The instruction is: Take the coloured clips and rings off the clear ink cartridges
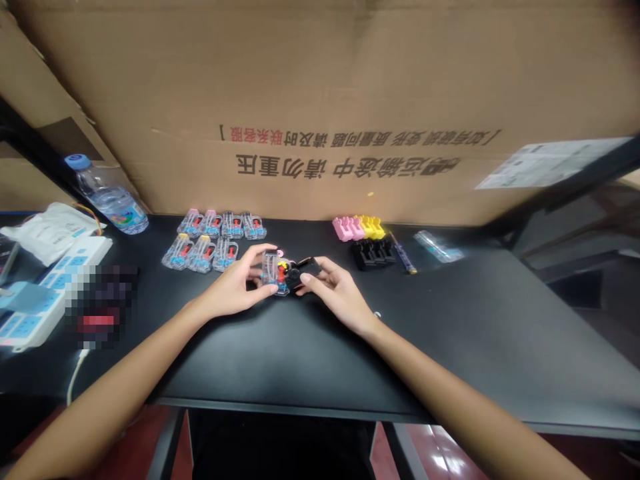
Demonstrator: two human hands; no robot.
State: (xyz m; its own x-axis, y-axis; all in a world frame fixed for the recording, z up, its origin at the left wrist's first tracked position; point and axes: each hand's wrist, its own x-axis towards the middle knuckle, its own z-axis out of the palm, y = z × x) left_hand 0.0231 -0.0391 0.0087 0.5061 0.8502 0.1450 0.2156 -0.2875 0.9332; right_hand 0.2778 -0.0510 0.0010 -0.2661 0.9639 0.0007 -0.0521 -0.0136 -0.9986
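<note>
Near the middle of the black table (300,360), my left hand (237,283) is closed on a clear plastic piece (273,270) with red and blue parts inside. My right hand (340,290) grips a black part (305,270) from the right, and the two pieces meet between my hands. A bit of yellow and a bit of pink show where they come together. Behind my left hand lie several similar clear pieces (200,252) in two rows. Pink parts (349,228), yellow parts (371,227) and black parts (373,254) stand beyond my right hand.
A large cardboard sheet (320,87) rises behind the table. On the left are a water bottle (113,197), a white power strip (60,287), a plastic bag (53,233) and a white cable (77,373). A thin pen-like stick (403,255) and a clear packet (437,247) lie on the right.
</note>
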